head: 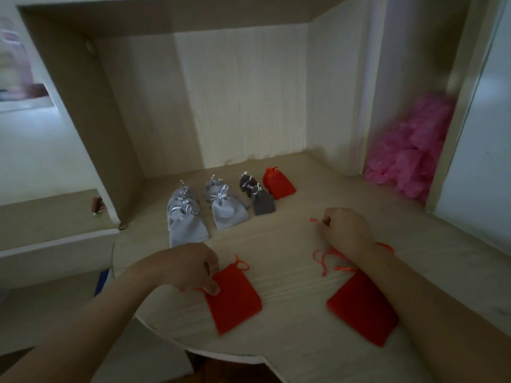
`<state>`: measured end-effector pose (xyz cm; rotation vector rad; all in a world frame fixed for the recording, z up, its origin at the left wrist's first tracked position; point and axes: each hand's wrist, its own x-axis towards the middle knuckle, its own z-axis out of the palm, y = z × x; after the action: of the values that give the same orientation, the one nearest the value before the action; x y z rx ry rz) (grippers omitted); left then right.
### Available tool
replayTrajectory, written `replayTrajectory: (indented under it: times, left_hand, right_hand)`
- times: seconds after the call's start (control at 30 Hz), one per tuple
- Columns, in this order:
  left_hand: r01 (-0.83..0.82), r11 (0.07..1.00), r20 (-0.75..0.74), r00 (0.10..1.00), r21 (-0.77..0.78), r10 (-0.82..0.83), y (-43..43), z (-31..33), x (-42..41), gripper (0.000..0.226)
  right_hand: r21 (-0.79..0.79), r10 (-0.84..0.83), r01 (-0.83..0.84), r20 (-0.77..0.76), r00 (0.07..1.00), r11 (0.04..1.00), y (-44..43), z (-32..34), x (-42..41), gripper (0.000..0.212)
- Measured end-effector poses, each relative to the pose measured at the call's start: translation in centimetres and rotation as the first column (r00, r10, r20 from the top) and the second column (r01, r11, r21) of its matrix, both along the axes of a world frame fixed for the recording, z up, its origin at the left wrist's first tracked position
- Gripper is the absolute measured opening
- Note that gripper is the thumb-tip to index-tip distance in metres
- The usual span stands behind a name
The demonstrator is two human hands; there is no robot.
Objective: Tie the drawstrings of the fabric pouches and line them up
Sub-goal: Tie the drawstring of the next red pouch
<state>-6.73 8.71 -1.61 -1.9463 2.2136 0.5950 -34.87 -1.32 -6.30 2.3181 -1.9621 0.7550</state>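
Two red pouches lie flat near the desk's front edge. My left hand (193, 268) pinches the top corner of the left red pouch (235, 299), whose orange loop sticks out to the right. My right hand (345, 230) is closed on an orange drawstring end (313, 220); the cord runs back under my wrist to the right red pouch (362, 305). Further back stand rows of tied pouches: light grey pouches (188, 219), more light grey ones (228, 208), two dark grey pouches (261, 199) and one red tied pouch (278, 183).
The desk top (290, 239) sits inside a wooden alcove with side walls close on the left and right. A heap of pink crumpled material (412, 150) fills the right compartment. A lower shelf (49, 214) lies to the left. The desk's front edge curves near me.
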Motion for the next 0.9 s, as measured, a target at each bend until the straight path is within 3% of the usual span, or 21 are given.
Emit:
replayTrajectory:
  times: [0.07,0.17,0.23,0.3,0.4,0.53,0.63,0.77,0.9]
  left_hand:
    - [-0.020,0.999,-0.100,0.995,-0.044,0.016,-0.1,0.0,0.1,0.020]
    - [-0.101,0.988,-0.367,0.929,-0.118,0.051,-0.7,0.0,-0.9,0.012]
    - [-0.132,0.965,-0.477,0.879,-0.225,0.009,-1.5,0.0,-1.9,0.013]
    - [-0.191,0.936,-0.576,0.817,-0.296,-0.015,-2.5,0.1,-3.2,0.013]
    - [-0.270,0.885,-0.656,0.753,-0.379,-0.052,-3.9,0.2,-5.6,0.013]
    - [-0.321,0.857,-0.796,0.586,-0.403,-0.155,-5.6,0.2,-8.6,0.017]
    - [-0.316,0.854,-0.828,0.521,-0.412,-0.207,-6.9,0.0,-10.0,0.018]
    - [-0.318,0.849,-0.845,0.476,-0.423,-0.243,-8.0,-0.7,-11.0,0.015]
    - [-0.330,0.862,-0.877,0.424,-0.383,-0.227,-8.7,-1.9,-10.8,0.013]
  right_hand:
    - [0.030,0.012,-0.015,0.085,0.996,0.999,-0.3,0.1,0.1,0.022]
    - [0.060,0.171,-0.212,0.398,0.901,0.976,-0.1,0.8,0.7,0.024]
    - [0.081,0.248,-0.410,0.686,0.684,0.909,0.8,2.2,1.5,0.024]
    - [0.068,0.246,-0.547,0.843,0.479,0.834,1.7,3.1,2.1,0.027]
    - [0.034,0.238,-0.614,0.904,0.355,0.788,1.9,3.0,2.5,0.039]
    - [-0.002,0.150,-0.554,0.964,0.221,0.833,1.3,2.7,2.1,0.038]
    - [0.011,0.102,-0.496,0.975,0.200,0.868,0.9,2.4,1.6,0.013]
    - [0.000,0.034,-0.374,0.996,0.084,0.927,0.1,1.5,1.0,0.006]
    - [-0.007,0.042,-0.329,0.994,0.100,0.944,-0.3,1.0,0.6,0.006]
